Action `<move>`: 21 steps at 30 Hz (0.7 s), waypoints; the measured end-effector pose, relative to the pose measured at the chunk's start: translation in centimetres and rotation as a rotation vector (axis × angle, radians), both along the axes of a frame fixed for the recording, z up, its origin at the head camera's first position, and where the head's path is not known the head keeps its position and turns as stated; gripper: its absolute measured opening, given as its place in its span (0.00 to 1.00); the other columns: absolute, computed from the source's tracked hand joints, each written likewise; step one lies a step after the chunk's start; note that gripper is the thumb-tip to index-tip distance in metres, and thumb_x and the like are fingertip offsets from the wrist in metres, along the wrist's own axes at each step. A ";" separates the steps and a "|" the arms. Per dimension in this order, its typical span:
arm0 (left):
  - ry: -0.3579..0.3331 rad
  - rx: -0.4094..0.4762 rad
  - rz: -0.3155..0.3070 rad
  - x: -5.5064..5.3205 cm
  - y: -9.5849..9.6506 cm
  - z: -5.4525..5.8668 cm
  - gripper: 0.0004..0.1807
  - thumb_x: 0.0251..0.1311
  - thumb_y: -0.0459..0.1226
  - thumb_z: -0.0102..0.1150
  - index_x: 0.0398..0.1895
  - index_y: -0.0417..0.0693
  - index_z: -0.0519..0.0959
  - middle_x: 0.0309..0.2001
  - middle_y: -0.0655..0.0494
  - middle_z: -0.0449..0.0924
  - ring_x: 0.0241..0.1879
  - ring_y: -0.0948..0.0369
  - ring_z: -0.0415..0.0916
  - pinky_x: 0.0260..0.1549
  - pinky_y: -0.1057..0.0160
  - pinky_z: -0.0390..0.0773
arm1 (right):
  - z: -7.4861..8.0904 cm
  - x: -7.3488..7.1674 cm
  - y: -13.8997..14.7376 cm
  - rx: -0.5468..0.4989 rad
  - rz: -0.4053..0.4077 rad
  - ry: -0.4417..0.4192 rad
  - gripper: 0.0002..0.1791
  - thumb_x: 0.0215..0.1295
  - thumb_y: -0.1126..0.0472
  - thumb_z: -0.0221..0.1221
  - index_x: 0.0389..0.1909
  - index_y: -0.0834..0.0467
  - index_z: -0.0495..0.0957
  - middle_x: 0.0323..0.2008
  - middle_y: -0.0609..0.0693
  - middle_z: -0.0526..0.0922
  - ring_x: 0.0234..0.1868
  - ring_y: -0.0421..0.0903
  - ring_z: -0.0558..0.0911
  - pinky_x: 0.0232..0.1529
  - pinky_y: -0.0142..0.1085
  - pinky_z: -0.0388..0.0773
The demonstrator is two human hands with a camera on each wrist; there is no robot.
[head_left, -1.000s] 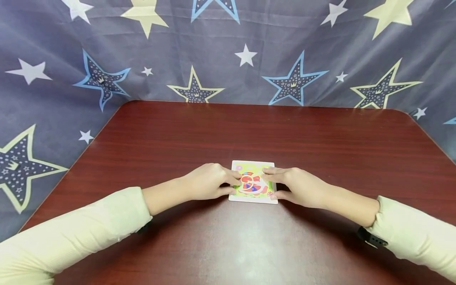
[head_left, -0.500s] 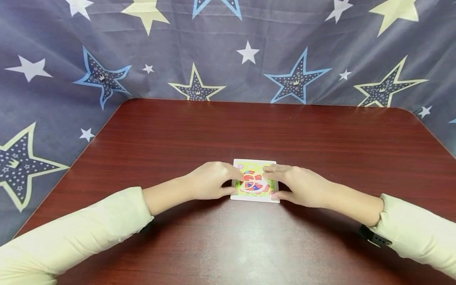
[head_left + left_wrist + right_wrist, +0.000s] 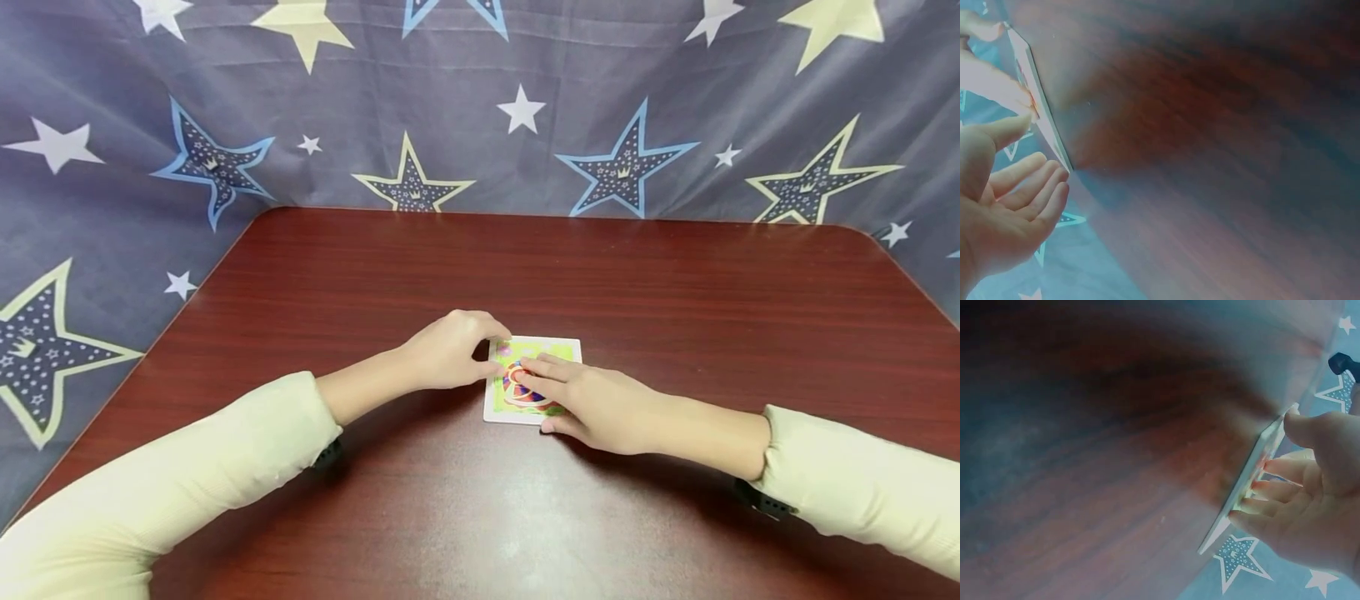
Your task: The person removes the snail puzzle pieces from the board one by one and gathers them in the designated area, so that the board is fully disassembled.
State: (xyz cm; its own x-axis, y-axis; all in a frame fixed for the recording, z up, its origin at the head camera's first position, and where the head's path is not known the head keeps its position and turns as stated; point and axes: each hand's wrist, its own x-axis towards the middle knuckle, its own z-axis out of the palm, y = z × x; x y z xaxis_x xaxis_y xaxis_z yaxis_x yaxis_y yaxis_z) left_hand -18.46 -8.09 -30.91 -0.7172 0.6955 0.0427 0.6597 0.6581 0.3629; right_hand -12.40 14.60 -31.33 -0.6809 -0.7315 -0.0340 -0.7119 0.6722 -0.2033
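A small square board (image 3: 498, 408) with a white border lies flat on the table, its middle printed with a red, blue and yellow-green picture. My left hand (image 3: 450, 350) is at its far left corner, fingertips right at the corner and thumb apart from them over the left side. In the left wrist view the fingers of that hand (image 3: 1019, 206) are loosely bent beside the board's edge (image 3: 1044, 103). My right hand (image 3: 600, 407) rests straight fingers on the picture, covering its right part, with the thumb at the near edge; the right wrist view shows these fingers (image 3: 1272, 490) spread across the board.
The dark red wooden table (image 3: 360, 275) stretches out around the board. Behind it and to the left hangs a grey cloth (image 3: 465, 100) printed with stars. Long pale sleeves cover both forearms, and a black strap (image 3: 765, 500) shows under the right one.
My left hand has lifted its fingers off the picture and shifted to the board's far left corner. My right hand has slid left and nearer, further over the picture.
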 end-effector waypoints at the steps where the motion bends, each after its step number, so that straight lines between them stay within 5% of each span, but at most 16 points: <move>1: -0.008 0.000 -0.001 -0.1 0.1 0.0 0.17 0.55 0.39 0.66 0.49 0.44 0.81 0.45 0.54 0.83 0.44 0.60 0.78 0.46 0.62 0.79 | -0.1 0.0 0.0 0.000 0.000 0.000 0.33 0.63 0.51 0.62 0.68 0.55 0.66 0.69 0.53 0.68 0.69 0.51 0.69 0.56 0.47 0.77; 14: -0.059 -0.013 -0.036 -0.7 1.0 0.5 0.16 0.53 0.35 0.69 0.45 0.41 0.82 0.43 0.51 0.82 0.39 0.58 0.77 0.40 0.65 0.78 | -0.2 -0.6 0.5 -0.029 0.035 0.072 0.26 0.64 0.58 0.61 0.64 0.54 0.72 0.65 0.55 0.73 0.63 0.51 0.76 0.48 0.42 0.81; 21: -0.153 -0.054 0.015 -1.4 1.9 1.0 0.18 0.46 0.34 0.73 0.41 0.38 0.80 0.40 0.48 0.83 0.40 0.57 0.78 0.43 0.64 0.79 | -0.4 -0.8 0.5 -0.047 0.053 0.053 0.26 0.64 0.60 0.60 0.64 0.55 0.72 0.65 0.56 0.73 0.64 0.51 0.75 0.52 0.42 0.79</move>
